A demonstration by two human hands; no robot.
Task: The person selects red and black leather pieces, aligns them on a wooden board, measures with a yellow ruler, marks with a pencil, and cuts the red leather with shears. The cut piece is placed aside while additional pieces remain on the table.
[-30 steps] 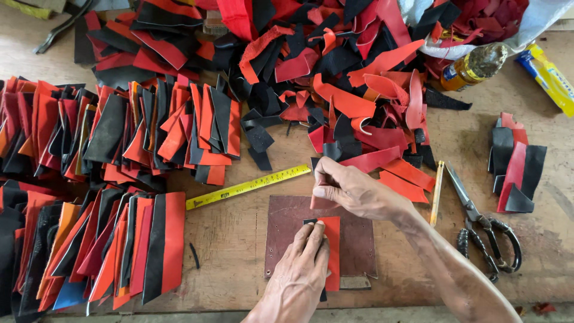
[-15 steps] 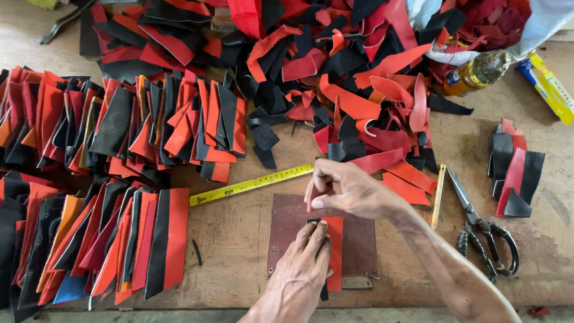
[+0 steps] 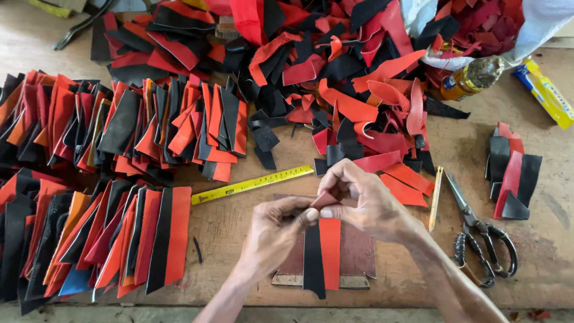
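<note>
My left hand (image 3: 276, 230) and my right hand (image 3: 362, 200) meet at the top end of a joined black and red leather strip (image 3: 323, 251). Both pinch its upper edge, where a small red flap folds up between the fingertips. The strip hangs down over a brown backing board (image 3: 359, 254) lying flat on the wooden table (image 3: 239, 221). The fingers cover the strip's very top.
A yellow measuring tape (image 3: 254, 184) lies left of the hands. Black scissors (image 3: 481, 236) and a thin yellow stick (image 3: 434, 198) lie at the right. Rows of finished red-and-black strips (image 3: 113, 239) fill the left; loose scraps (image 3: 359, 78) pile behind. A bottle (image 3: 472, 78) and small stack (image 3: 513, 170) sit right.
My left hand rose from the lower part of the strip to its top edge. Both hands now pinch there together, and the strip's top has lifted off the board.
</note>
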